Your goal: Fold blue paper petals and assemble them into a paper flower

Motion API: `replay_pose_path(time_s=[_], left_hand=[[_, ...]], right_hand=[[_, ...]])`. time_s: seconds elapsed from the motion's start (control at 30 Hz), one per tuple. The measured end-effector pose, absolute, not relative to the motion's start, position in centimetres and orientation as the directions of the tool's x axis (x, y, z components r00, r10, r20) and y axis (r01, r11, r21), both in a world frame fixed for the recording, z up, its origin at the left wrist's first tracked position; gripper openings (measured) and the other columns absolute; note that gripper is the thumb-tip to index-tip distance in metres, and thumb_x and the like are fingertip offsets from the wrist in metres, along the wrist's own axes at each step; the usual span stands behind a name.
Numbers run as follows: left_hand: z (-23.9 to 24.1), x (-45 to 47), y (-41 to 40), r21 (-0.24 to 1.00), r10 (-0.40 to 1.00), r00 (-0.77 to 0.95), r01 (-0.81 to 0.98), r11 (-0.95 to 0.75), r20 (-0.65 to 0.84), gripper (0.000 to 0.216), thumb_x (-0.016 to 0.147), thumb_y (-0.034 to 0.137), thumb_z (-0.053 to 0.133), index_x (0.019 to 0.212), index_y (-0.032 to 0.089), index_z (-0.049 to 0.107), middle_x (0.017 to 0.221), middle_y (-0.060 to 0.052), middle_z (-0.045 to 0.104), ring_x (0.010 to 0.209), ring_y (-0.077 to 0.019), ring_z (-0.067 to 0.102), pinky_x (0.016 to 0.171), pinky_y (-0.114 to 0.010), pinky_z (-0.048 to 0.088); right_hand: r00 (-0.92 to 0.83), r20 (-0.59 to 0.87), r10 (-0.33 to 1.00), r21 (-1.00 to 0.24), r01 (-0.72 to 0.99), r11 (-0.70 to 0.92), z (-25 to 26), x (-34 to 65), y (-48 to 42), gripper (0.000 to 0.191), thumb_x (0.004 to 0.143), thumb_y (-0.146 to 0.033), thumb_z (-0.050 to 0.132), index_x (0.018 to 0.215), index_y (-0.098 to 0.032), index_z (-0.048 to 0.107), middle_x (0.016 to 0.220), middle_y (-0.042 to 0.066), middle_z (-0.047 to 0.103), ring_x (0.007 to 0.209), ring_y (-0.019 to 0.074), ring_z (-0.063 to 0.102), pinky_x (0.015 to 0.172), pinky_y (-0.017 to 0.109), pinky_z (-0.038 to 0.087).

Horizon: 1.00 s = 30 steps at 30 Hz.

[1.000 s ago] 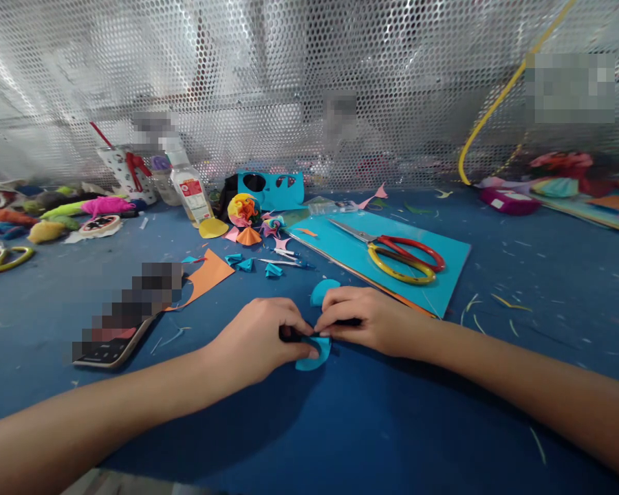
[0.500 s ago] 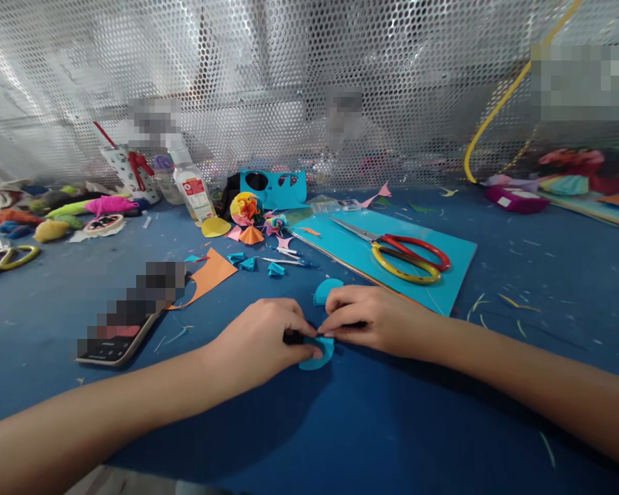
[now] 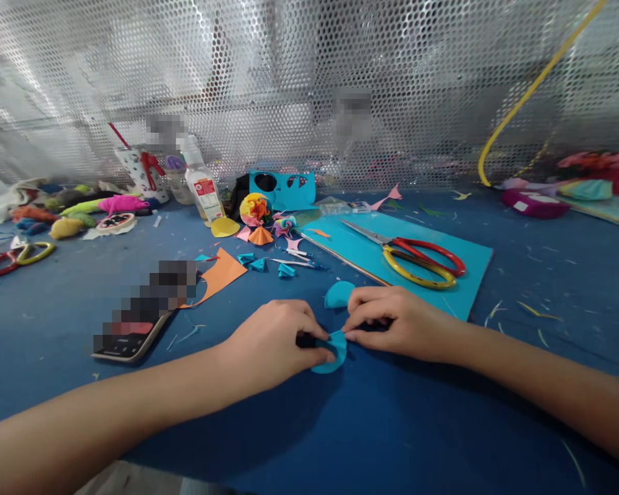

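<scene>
Both my hands meet over a small round piece of cyan paper [image 3: 331, 356] lying on the blue table [image 3: 392, 426]. My left hand [image 3: 276, 344] presses it with curled fingers and thumb. My right hand [image 3: 397, 323] pinches its upper edge, which stands up in a small fold. A second cyan paper piece [image 3: 338, 294] lies just behind my right hand.
Red and yellow scissors [image 3: 417, 260] rest on a cyan sheet [image 3: 464, 275] behind my right hand. A phone [image 3: 139, 320], an orange paper scrap [image 3: 219, 271], small folded cyan bits [image 3: 258, 263], a glue bottle [image 3: 203, 192] and coloured paper flowers [image 3: 255, 210] lie to the left and behind. A perforated metal screen [image 3: 309, 89] closes the back.
The view has shifted slightly, so everything sits a little further right. My hands stay on the cyan paper, and its upper edge now stands up more between my fingers.
</scene>
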<state>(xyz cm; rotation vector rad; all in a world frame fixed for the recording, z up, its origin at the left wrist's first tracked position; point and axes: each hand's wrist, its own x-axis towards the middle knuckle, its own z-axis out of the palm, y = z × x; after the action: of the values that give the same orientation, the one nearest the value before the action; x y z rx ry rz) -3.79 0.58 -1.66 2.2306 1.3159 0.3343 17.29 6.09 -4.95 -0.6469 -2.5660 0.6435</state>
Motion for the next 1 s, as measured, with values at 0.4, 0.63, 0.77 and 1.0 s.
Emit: replay_pose_path(time_s=[0.4, 0.63, 0.77, 1.0], left_hand=[[-1.6, -4.1, 1.4, 0.600, 0.905, 0.425, 0.729, -0.330, -0.018, 0.026, 0.083, 0.033, 0.047, 0.074, 0.018, 0.066, 0.067, 0.001, 0.060, 0.057, -0.0099, 0.047, 0.050, -0.021, 0.033], [-1.4, -3.8, 0.9, 0.738, 0.923, 0.386, 0.624, -0.259, -0.003, 0.019, 0.077, 0.033, 0.056, 0.078, 0.019, 0.069, 0.070, 0.001, 0.065, 0.058, -0.0092, 0.052, 0.052, -0.019, 0.038], [-1.2, -3.5, 0.5, 0.724, 0.903, 0.402, 0.576, -0.379, 0.152, 0.015, 0.077, 0.023, 0.056, 0.078, 0.016, 0.070, 0.068, 0.000, 0.064, 0.057, -0.0079, 0.052, 0.052, -0.017, 0.041], [-1.8, -3.6, 0.6, 0.459, 0.718, 0.483, 0.555, -0.694, 0.501, 0.010, 0.076, 0.018, 0.058, 0.076, 0.016, 0.069, 0.071, -0.002, 0.068, 0.066, -0.0108, 0.059, 0.062, -0.020, 0.046]], right_hand=[[-0.766, 0.269, 0.583, -0.500, 0.406, 0.765, -5.0, 16.2, 5.1, 0.010, 0.085, -0.023, 0.049, 0.083, -0.020, 0.058, 0.082, 0.002, 0.057, 0.067, 0.0118, 0.053, 0.060, 0.023, 0.041], [-0.682, 0.462, 0.566, -0.384, 0.421, 0.821, -4.5, 16.4, 4.0, 0.007, 0.084, -0.021, 0.049, 0.083, -0.020, 0.055, 0.082, 0.003, 0.058, 0.074, 0.0139, 0.055, 0.064, 0.025, 0.043], [-0.604, 0.539, 0.587, -0.445, 0.387, 0.807, -4.3, 16.3, 3.7, 0.005, 0.083, -0.021, 0.052, 0.083, -0.020, 0.056, 0.081, 0.003, 0.059, 0.073, 0.0135, 0.056, 0.065, 0.024, 0.045], [-0.570, 0.579, 0.583, -0.562, 0.240, 0.792, -4.0, 16.0, 3.4, 0.009, 0.079, -0.020, 0.059, 0.086, -0.021, 0.064, 0.081, 0.002, 0.068, 0.078, 0.0151, 0.062, 0.069, 0.025, 0.049]])
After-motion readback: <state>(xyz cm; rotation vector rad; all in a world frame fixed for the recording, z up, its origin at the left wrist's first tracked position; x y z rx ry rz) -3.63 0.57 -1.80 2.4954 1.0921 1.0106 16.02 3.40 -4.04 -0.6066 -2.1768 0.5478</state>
